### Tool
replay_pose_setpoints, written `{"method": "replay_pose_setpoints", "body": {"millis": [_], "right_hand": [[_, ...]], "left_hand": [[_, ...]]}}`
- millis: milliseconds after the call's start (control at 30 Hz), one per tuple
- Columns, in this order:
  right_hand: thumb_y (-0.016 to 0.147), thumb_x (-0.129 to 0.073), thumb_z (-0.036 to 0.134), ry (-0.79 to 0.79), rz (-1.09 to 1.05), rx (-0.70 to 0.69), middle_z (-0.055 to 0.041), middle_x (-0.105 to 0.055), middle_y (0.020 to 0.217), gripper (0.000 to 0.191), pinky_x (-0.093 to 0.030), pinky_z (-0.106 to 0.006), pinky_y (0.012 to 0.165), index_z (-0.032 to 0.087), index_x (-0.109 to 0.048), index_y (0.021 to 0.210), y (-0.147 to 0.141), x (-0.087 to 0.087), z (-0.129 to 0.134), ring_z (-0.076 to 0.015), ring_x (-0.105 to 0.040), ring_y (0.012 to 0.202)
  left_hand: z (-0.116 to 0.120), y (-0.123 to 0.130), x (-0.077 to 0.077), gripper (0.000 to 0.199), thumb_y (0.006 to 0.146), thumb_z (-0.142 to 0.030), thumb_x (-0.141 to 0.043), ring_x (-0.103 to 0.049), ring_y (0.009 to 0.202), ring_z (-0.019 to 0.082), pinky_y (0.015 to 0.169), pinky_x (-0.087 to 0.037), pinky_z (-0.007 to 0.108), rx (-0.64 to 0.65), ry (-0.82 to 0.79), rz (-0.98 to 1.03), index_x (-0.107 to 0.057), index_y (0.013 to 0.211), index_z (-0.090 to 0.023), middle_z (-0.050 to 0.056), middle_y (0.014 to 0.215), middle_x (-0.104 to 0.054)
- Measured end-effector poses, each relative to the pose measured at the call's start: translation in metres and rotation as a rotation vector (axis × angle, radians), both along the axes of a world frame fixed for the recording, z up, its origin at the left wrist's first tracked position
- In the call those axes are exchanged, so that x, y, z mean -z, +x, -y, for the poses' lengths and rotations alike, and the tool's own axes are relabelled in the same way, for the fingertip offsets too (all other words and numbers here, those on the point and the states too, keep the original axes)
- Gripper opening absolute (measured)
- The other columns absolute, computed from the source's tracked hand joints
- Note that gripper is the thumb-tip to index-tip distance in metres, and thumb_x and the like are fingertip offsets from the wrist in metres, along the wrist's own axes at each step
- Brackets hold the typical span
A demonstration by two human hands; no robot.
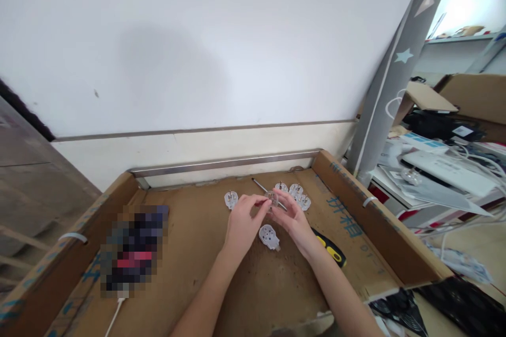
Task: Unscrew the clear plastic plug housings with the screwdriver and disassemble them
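Note:
Both hands meet over the cardboard work surface (190, 268). My left hand (245, 217) pinches the near side of a small clear plastic plug part (272, 198), and my right hand (291, 216) grips its other side; the fingers partly cover it. Just below them lies a whitish plug housing (269, 237) with round holes. To the left of the fingers is a plug piece with metal pins (231, 199). Behind my right hand sit several similar pin pieces (295, 190). A thin metal rod (259, 185) slants behind the fingers, its lower end partly hidden.
A black and yellow tool (332, 251) lies beside my right forearm. At the left rests a blurred-out dark object (136, 247) with a white cable (114, 317). Cardboard walls (379, 226) edge the surface; a white wall (197, 63) stands behind. Cluttered goods (446, 168) fill the right.

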State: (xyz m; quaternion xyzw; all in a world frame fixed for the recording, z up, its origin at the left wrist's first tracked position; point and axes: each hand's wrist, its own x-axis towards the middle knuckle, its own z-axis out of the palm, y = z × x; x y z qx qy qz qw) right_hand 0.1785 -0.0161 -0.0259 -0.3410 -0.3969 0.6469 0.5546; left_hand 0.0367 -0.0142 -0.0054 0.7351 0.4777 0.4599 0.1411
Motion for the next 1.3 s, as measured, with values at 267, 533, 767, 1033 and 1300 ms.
{"method": "replay_pose_setpoints", "body": {"millis": [267, 533, 767, 1033, 1300], "right_hand": [[0.064, -0.072, 0.029, -0.041, -0.041, -0.042, -0.0016, -0.056, 0.114, 0.051, -0.045, -0.037, 0.095, 0.031, -0.054, 0.112, 0.001, -0.004, 0.003, -0.0142, -0.058, 0.101], [0.064, -0.073, 0.024, -0.092, -0.095, -0.079, 0.0000, -0.058, 0.108, 0.050, -0.044, -0.034, 0.095, 0.031, -0.055, 0.111, 0.002, -0.010, 0.006, -0.0111, -0.058, 0.097], [0.065, -0.072, 0.024, -0.126, -0.120, -0.149, -0.0022, -0.059, 0.110, 0.054, -0.045, -0.034, 0.094, 0.029, -0.055, 0.116, 0.005, -0.011, 0.006, -0.0115, -0.059, 0.096], [0.073, -0.065, 0.032, -0.150, -0.157, -0.180, -0.0012, -0.060, 0.114, 0.047, -0.048, -0.030, 0.090, 0.030, -0.055, 0.119, 0.006, -0.009, 0.004, -0.0078, -0.060, 0.087], [0.074, -0.065, 0.028, -0.168, -0.197, -0.225, -0.0003, -0.062, 0.110, 0.042, -0.050, -0.026, 0.083, 0.029, -0.057, 0.116, 0.007, -0.009, 0.006, -0.0070, -0.060, 0.086]], "left_hand": [[-0.001, 0.001, 0.002, 0.010, 0.086, -0.027, -0.056, -0.059, 0.076, 0.014, 0.073, -0.045, 0.027, 0.003, -0.014, 0.036, -0.064, 0.084, -0.022, -0.002, 0.081, -0.068], [-0.001, 0.001, 0.001, 0.008, 0.085, -0.025, -0.057, -0.059, 0.075, 0.014, 0.071, -0.046, 0.027, 0.000, 0.060, 0.059, -0.064, 0.083, -0.022, -0.001, 0.080, -0.068], [0.000, 0.002, 0.000, 0.010, 0.084, -0.028, -0.058, -0.059, 0.075, 0.015, 0.072, -0.046, 0.029, 0.026, 0.095, 0.066, -0.064, 0.083, -0.021, 0.000, 0.079, -0.068], [-0.003, 0.005, -0.004, 0.019, 0.082, -0.033, -0.059, -0.062, 0.088, 0.018, 0.077, -0.050, 0.031, 0.103, -0.229, 0.342, -0.063, 0.094, -0.019, 0.005, 0.094, -0.066], [-0.007, 0.005, -0.002, 0.027, 0.069, -0.034, -0.070, -0.059, 0.077, 0.014, 0.071, -0.050, 0.028, 0.111, -0.365, 0.489, -0.062, 0.089, -0.018, 0.002, 0.083, -0.062]]}}
